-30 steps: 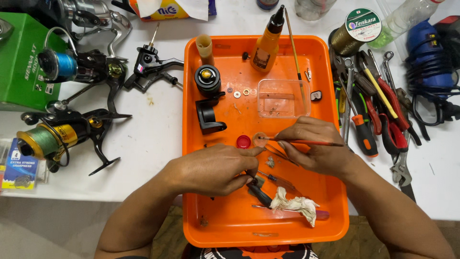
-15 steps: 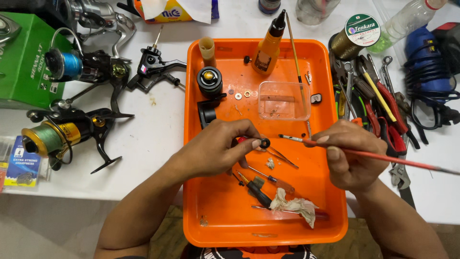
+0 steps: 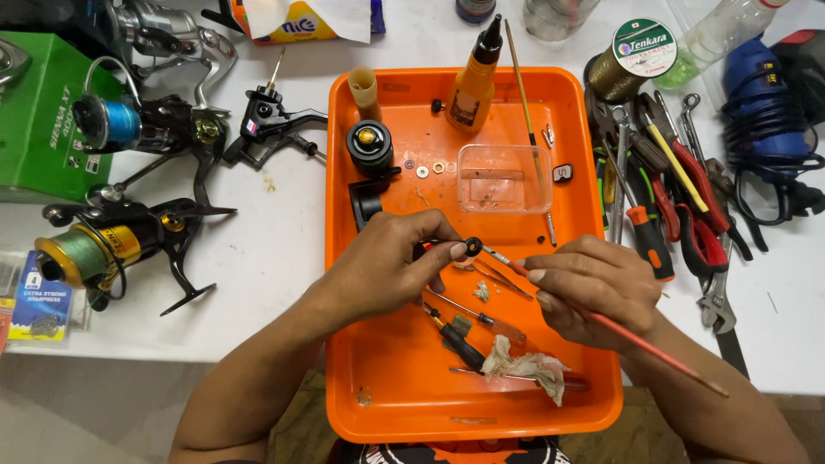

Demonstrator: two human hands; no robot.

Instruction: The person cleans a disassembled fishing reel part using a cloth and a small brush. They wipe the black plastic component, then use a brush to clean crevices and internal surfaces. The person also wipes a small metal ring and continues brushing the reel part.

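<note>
While both hands work over the orange tray, the scene runs so:
Counter's left edge: fishing reels beside a green box.
Left hand: fingers pinched shut on a small black ring, above the tray's middle.
Right hand: closed around a red brush, tip touching the ring.
Tray's near edge: crumpled rag.
Counter's right edge: pliers and wrenches.

Bare tray floor lies open near the front left corner. Farther back, a clear box, bottle and black spool crowd it; a rag and screwdrivers block the middle.
</note>
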